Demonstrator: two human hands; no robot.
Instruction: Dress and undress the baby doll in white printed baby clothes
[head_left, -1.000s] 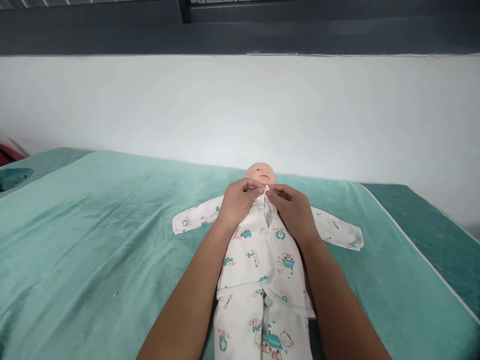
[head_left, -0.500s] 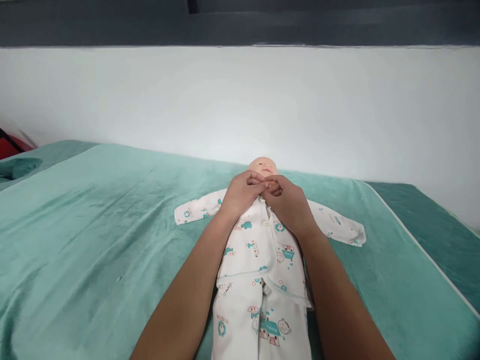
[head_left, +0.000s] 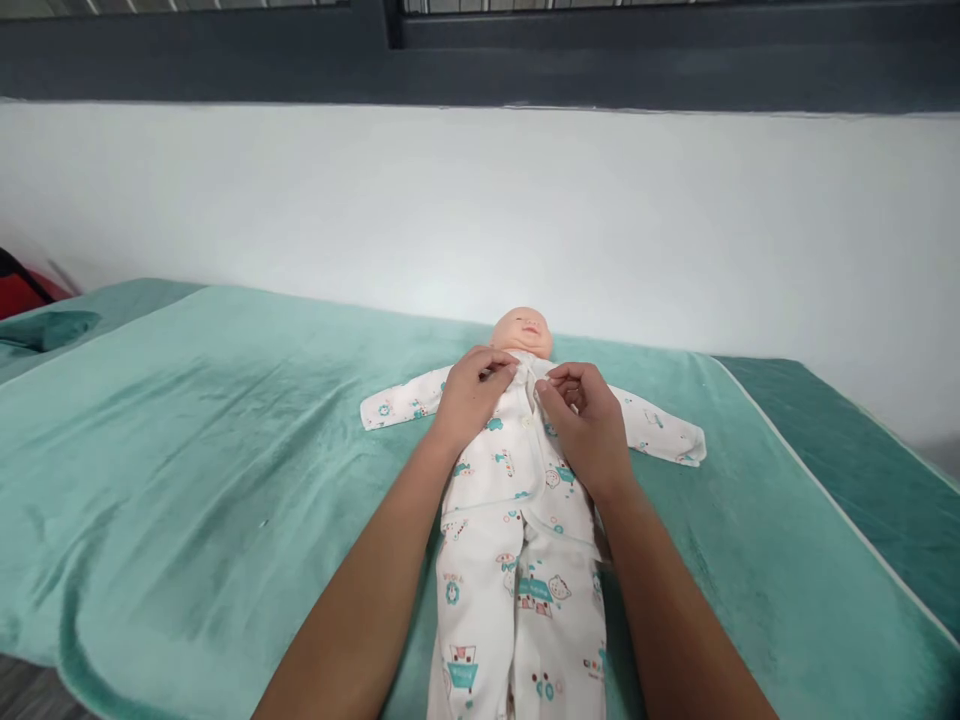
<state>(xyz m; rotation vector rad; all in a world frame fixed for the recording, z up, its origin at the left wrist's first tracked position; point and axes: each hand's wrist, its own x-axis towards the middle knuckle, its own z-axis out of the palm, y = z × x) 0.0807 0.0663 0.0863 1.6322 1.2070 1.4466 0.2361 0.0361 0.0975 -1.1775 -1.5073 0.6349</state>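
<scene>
both forearms come in from the bottom edge and converge on the chest of the baby doll (head_left: pixel 523 331). left hand (head_left: pixel 471 395): palm down, fingers curled, tips pressed on the collar of the printed top (head_left: pixel 517 465) just under the doll's chin, pinching the left front edge. right hand (head_left: pixel 586 425): knuckles up, thumb and forefinger closed on the right front edge at the opening, other fingers bent loosely. hands are close but not touching; a narrow strip of the front opening shows between them.

hard to see: exact fabric grip under the left fingertips is hidden by the knuckles. any button in the gap is too small to confirm. doll's hands are not visible at the cuffs. the printed trousers (head_left: pixel 517 610) are cut off by the bottom edge, so no feet. both elbows are out of frame.

layout: doll lies on its back, head away from the camera, arms out to both sides, on a teal blanket (head_left: pixel 225 450). left sleeve (head_left: pixel 401 402) sticks out just beyond the left hand, right sleeve (head_left: pixel 664 435) beyond the right hand. head is just past both sets of fingertips; trousers run between the forearms. white wall (head_left: pixel 480 210) behind, dark window frame (head_left: pixel 480 60) above it, red item (head_left: pixel 19 290) at far left, partly cut off.
</scene>
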